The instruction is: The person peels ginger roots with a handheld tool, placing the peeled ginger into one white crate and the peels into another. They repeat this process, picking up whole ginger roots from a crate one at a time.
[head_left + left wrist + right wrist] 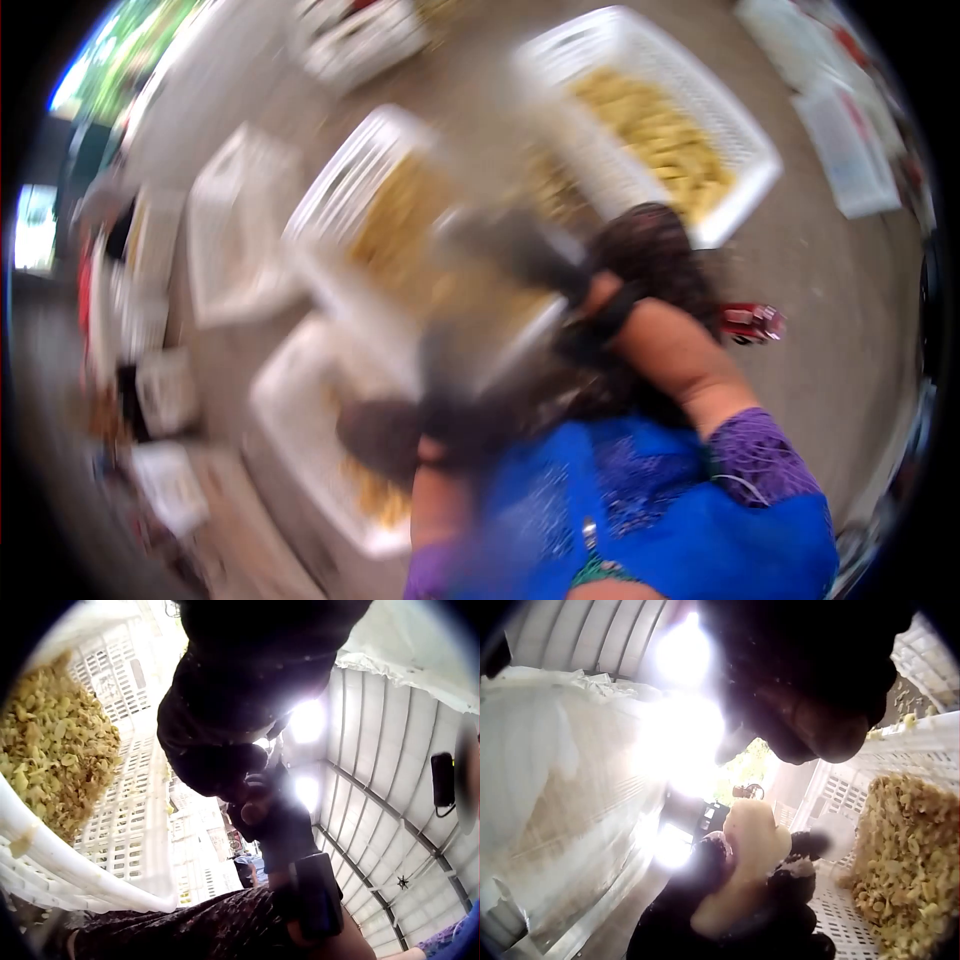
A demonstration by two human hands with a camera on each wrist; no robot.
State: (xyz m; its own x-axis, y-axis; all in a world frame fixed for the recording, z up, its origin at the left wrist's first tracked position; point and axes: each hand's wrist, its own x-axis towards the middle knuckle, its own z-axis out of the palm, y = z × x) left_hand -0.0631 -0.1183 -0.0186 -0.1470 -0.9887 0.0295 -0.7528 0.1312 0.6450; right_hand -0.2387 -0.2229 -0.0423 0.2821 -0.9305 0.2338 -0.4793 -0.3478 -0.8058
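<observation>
Both hands wear dark gloves and are blurred in the head view. My left hand (440,385) is low over the near end of a white crate, between the knees. In the right wrist view its fingers grip a pale, knobbly peeled piece that looks like ginger root (744,859). My right hand (515,248) is over the same crate's right side, and in the right wrist view its curled fingers are just above the pale piece. I cannot tell what the right hand holds. Yellowish scraps (64,750) lie heaped in the crate (139,832) below the hands.
Another white crate (740,155) at the upper right holds yellow pieces (655,135). A crate (300,390) at the lower left holds a few pieces. Further crates stand left, including one (215,250). A small red object (750,323) lies on the floor beside the right knee.
</observation>
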